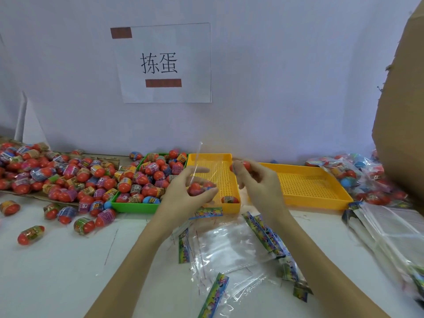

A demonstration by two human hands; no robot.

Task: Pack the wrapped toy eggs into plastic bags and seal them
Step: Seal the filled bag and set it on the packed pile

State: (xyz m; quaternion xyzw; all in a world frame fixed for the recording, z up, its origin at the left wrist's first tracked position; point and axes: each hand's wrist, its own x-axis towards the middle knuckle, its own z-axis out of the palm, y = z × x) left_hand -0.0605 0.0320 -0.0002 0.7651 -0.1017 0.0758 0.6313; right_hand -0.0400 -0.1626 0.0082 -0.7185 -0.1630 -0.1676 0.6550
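Bare white tabletop [68, 271] lies open at the near left, apart from a few stray red wrapped toy eggs [31, 234]. A heap of such eggs [57, 175] and the full green plastic tray [128, 206] block the far left. Loose clear plastic bags [229, 246] litter the near centre. The perforated yellow tray [309, 187] has open floor; filled bags [358, 177] and a tall brown cardboard box [403, 111] close the right.

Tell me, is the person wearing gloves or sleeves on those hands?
Neither. Both hands, left and right, are bare, with no gloves, rings or watch showing. The forearms are uncovered too, down to the picture's bottom edge, so no sleeve is in view.
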